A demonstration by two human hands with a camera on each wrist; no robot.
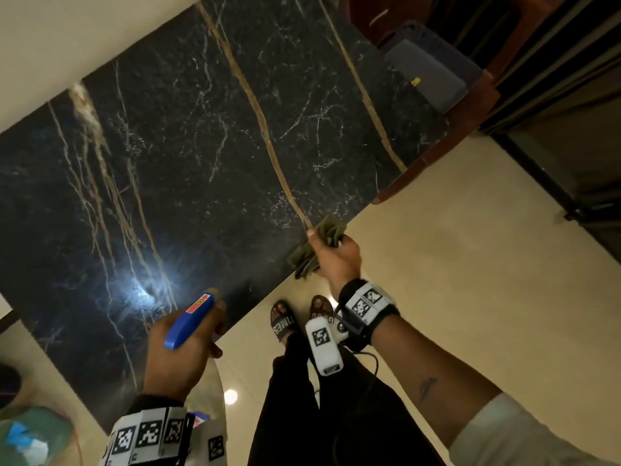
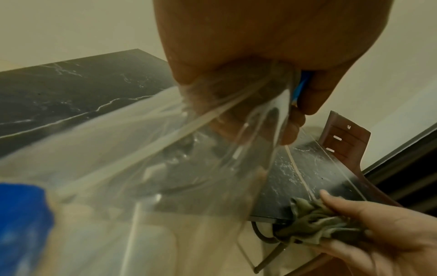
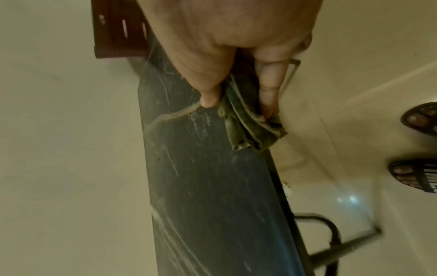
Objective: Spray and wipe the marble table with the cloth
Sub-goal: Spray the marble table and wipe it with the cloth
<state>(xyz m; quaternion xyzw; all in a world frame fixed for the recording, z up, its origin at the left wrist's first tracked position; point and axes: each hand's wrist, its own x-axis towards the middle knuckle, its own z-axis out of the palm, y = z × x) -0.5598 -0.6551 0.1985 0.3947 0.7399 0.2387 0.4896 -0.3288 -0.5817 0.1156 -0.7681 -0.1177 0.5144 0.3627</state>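
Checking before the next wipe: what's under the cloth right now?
The cloth, bunched in the right hand, sits at the table's near edge: dark marble under its upper part, floor below the overhang. The marble directly beneath is covered, so its state is unseen.

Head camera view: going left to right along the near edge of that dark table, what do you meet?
Left hand gripping the spray bottle → sandalled feet on the floor → right hand gripping the cloth at the marble table edge.
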